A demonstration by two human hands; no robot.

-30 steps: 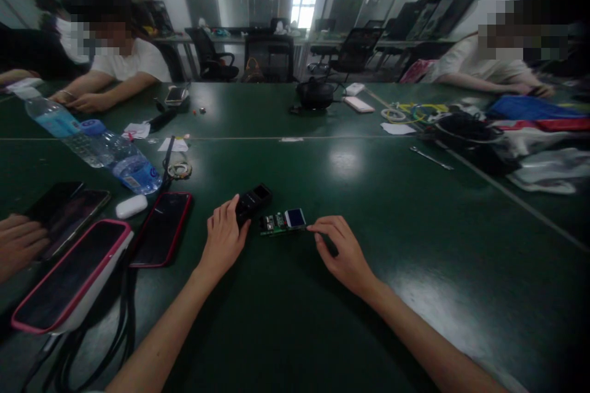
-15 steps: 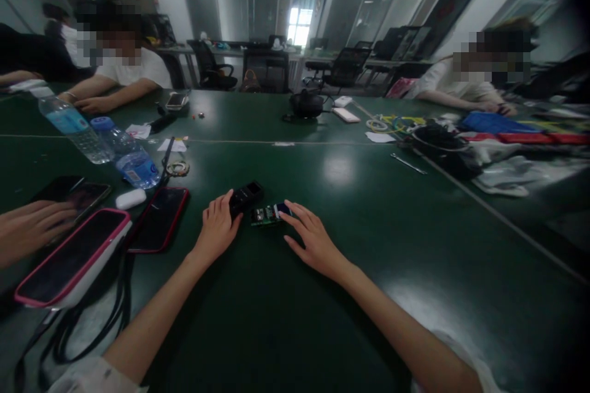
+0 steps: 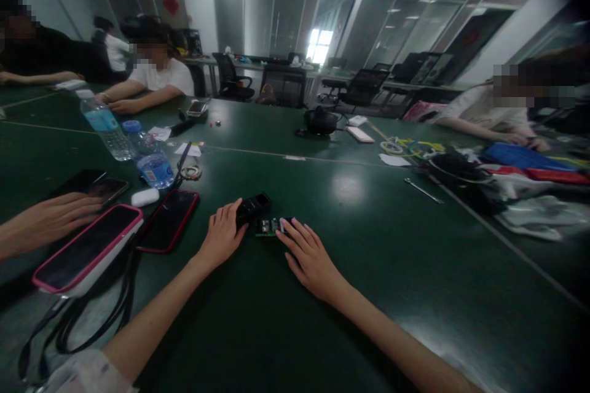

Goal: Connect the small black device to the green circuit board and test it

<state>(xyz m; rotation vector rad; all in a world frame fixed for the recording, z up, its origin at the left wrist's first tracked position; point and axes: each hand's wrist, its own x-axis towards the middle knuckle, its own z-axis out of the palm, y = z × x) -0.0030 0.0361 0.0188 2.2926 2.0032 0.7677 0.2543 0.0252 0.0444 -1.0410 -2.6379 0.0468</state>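
Observation:
My left hand (image 3: 221, 234) rests on the dark green table, its thumb and fingers closed around the near end of a small black casing (image 3: 256, 205) that has a square window at its far end. Just in front of the casing lies a small green circuit board (image 3: 266, 227) with silvery parts and a dark screen. Over the board's right end my right hand (image 3: 315, 258) is spread, fingers stretched out and fingertips touching it. Those fingers partly hide the screen.
At left, another person's hand (image 3: 62, 219) lies near a pink-edged phone (image 3: 90, 249), a red-edged phone (image 3: 168, 221), a white earbud case (image 3: 145, 198) and two water bottles (image 3: 154, 163). A wrench (image 3: 423, 191) and cables (image 3: 405, 147) lie to the right. Other people sit across the table.
The camera view has shifted, so the scene sits further right and a little lower. My right fingers now reach further over the circuit board. My left hand keeps its hold on the casing.

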